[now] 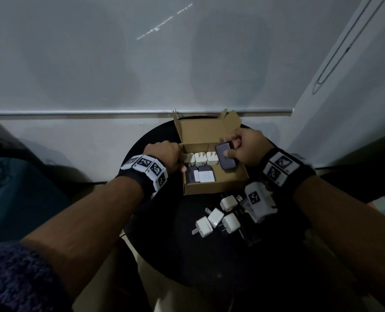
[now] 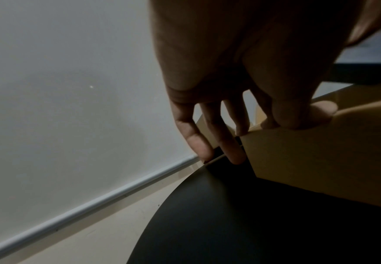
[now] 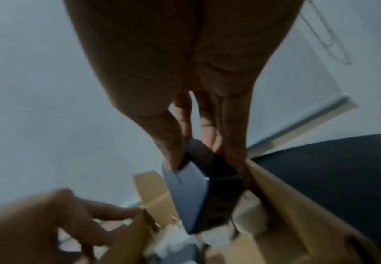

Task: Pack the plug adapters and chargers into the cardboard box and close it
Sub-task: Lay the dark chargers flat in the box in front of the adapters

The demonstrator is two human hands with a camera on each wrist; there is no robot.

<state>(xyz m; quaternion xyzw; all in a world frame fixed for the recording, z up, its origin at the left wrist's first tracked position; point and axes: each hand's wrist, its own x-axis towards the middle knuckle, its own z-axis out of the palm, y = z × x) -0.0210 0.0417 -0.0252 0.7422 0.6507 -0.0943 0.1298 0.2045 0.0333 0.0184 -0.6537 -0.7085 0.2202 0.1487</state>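
Left hand [image 1: 164, 154] is on the left wall of the cardboard box [image 1: 214, 188], thumb over the rim and fingers down the outside per the left wrist view. It pinches that wall and braces the box on the black bench [image 1: 160, 221].

In the box: three white chargers [image 1: 201, 159] in a row along the back, dark adapters [image 1: 196, 174] in front of them, one with a white face. Lid flaps are up.

Right hand [image 1: 243, 149] grips a dark charger [image 1: 225, 157], thumb on the top face and fingers behind, tilted over the right end of the box above the rim. Not seated yet.

To do this well: level it out, drop it into the free space at the right, prongs clear of the white row, and keep the left brace on.

Four loose white chargers [image 1: 218, 217] lie on the bench in front of the box, near the right wrist. Judging by that, packing is roughly half done; closing comes later.
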